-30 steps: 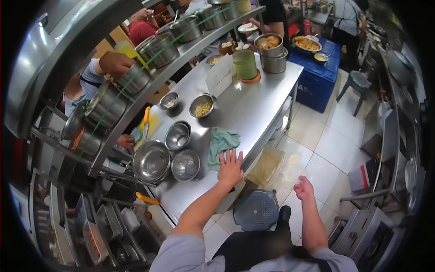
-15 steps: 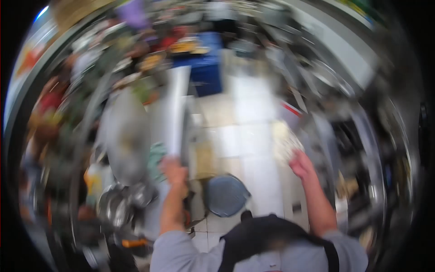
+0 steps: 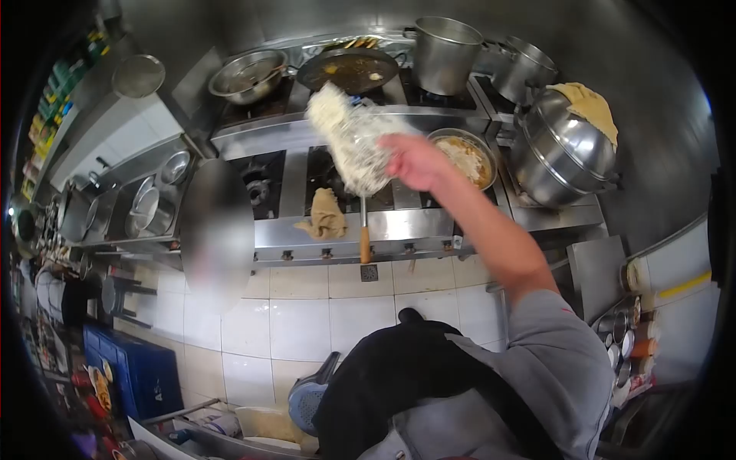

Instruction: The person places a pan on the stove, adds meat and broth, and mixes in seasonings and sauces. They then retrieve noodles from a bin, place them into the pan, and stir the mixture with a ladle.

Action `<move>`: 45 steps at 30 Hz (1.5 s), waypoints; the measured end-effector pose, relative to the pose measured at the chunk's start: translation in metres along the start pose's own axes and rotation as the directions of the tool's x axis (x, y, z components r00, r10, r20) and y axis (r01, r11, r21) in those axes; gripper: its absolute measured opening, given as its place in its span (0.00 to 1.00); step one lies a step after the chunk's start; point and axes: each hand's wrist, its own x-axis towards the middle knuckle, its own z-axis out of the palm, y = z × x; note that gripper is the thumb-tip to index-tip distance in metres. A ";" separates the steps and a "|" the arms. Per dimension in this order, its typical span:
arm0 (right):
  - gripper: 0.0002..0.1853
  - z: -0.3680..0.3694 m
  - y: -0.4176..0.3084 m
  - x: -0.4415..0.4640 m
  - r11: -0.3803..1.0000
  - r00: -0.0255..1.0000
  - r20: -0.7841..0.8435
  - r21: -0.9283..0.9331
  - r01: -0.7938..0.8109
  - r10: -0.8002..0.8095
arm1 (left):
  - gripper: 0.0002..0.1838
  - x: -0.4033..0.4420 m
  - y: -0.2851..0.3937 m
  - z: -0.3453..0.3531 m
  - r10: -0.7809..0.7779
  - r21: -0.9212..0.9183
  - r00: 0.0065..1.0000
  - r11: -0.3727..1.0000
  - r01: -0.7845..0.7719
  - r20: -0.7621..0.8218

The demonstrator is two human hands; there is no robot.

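Observation:
My right hand (image 3: 414,161) reaches out over the stove with its fingers closed on a clear plastic bag (image 3: 360,149). Pale, whitish-yellow stuff fills the bag, perhaps noodles; motion blur hides its exact kind. Beyond the bag sits a wide dark pan (image 3: 349,73) with brownish liquid and a few bits in it. Close to the right hand, a round pan (image 3: 464,159) holds pale and orange-brown food. Under the bag lies a tool with a wooden handle (image 3: 365,244), its far end hidden. Beside it is a crumpled tan cloth (image 3: 326,215). My left hand is out of view.
Tall pots (image 3: 446,57) stand at the back right, near a big domed steamer (image 3: 563,149) with a cloth on it. At the back left is a metal bowl (image 3: 249,77). A blue bin (image 3: 130,376) and an open drawer (image 3: 230,437) are behind left.
The view has turned from the aisle and counter to the stove. My right hand has carried the bag over the burners. My left hand, seen earlier by the counter, has left the view.

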 end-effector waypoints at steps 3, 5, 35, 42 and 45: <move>0.10 -0.075 -0.062 0.001 0.988 0.980 -0.127 -0.019 0.152 -0.153 | 0.42 -0.028 0.044 0.045 0.188 -0.115 0.982 0.975 -0.189 -0.017; 0.09 -0.123 -0.090 -0.001 0.984 0.971 -0.161 -0.011 0.178 -0.177 | 0.41 -0.046 0.072 0.072 0.263 -0.148 0.965 0.955 -0.258 0.015; 0.30 -0.113 0.246 0.088 0.257 0.949 -0.167 -0.937 -0.237 0.268 | 0.30 -0.167 0.298 0.173 0.838 -0.639 0.440 0.535 -0.553 0.321; 0.08 -0.100 0.275 0.118 0.822 0.862 -0.347 -0.310 -0.478 0.371 | 0.22 -0.106 0.194 0.185 0.618 -0.432 0.528 0.786 -0.443 0.583; 0.07 -0.089 0.198 0.072 0.927 0.894 -0.270 0.218 -0.306 0.358 | 0.19 -0.073 0.177 0.174 0.509 -0.324 0.543 0.856 -0.403 0.668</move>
